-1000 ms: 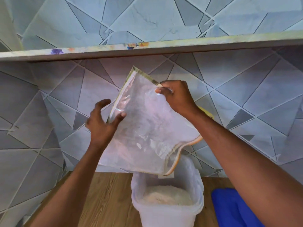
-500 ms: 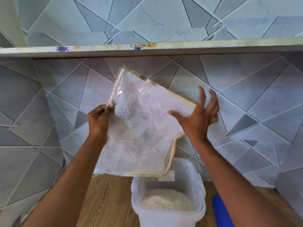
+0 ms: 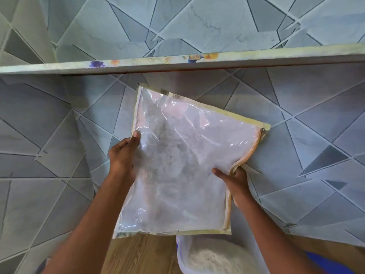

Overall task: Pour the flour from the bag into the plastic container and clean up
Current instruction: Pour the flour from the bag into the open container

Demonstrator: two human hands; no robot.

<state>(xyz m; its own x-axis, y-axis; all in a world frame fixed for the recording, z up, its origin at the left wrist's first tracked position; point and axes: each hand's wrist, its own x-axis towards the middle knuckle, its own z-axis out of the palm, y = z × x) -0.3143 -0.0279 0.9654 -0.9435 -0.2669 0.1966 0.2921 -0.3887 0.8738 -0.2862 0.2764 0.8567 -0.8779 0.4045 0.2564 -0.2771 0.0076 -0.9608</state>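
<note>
Container (image 3: 182, 254) half hidden below held bag (image 3: 177, 165)

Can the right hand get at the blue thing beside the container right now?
Probably not at once: the right hand pinches the bag at its zip edge. The blue thing lies below with nothing in between.

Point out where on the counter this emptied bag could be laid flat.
The bare wooden counter left of the plastic container, between it and the tiled wall, looks the widest free patch. Right of the container is crowded: a blue object lies there. Both hands, left and right, hold the bag above the counter.
</note>
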